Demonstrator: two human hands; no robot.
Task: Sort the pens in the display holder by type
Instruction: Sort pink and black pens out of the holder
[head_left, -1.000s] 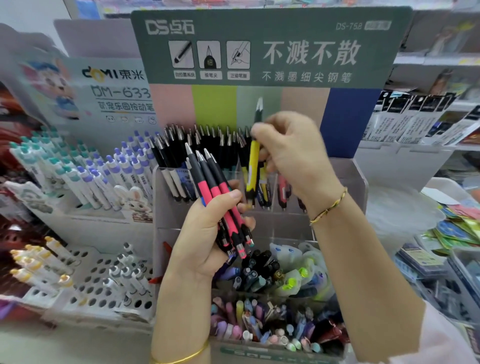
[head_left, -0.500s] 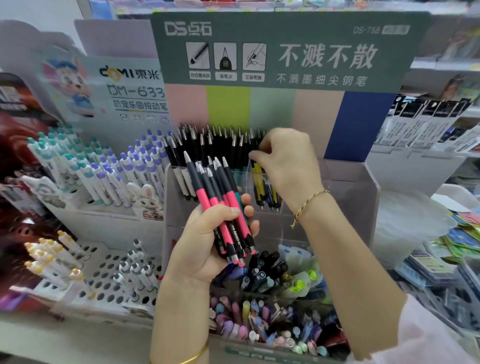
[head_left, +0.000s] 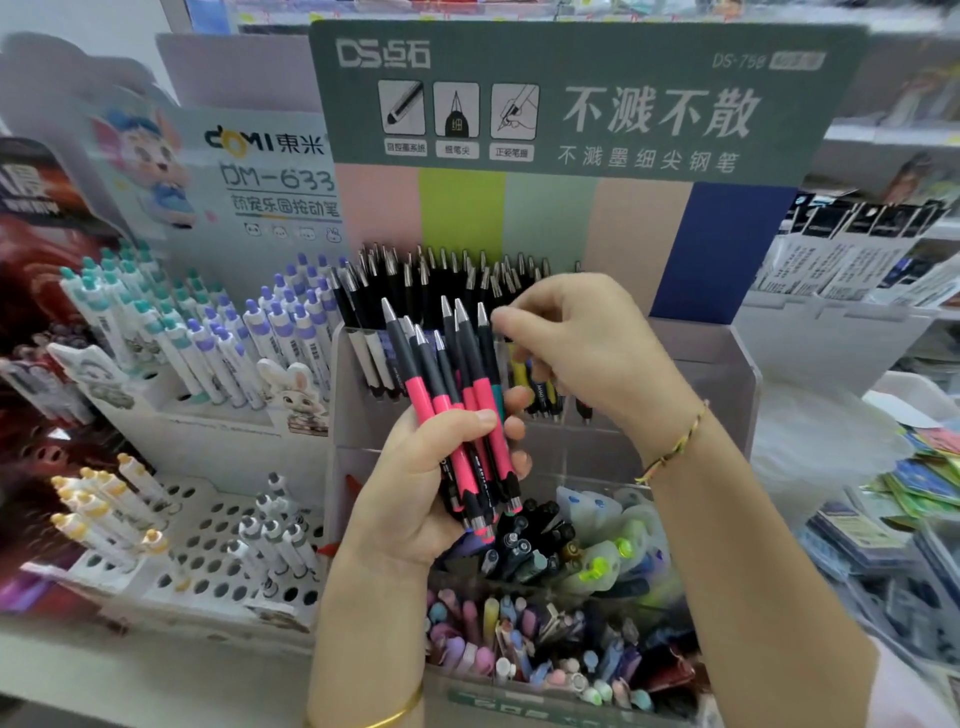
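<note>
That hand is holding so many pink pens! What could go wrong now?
The left hand grips a thick bundle of pink pens; one might slip and drop into the mixed pens right below. The right hand reaches in beside the crowded black pens in the display holder and could knock some crooked.

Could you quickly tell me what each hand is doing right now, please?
Left hand: holds a bundle of pink pens.
Right hand: fingers curled over the holder; whether it grips a pen cannot be told.
</note>
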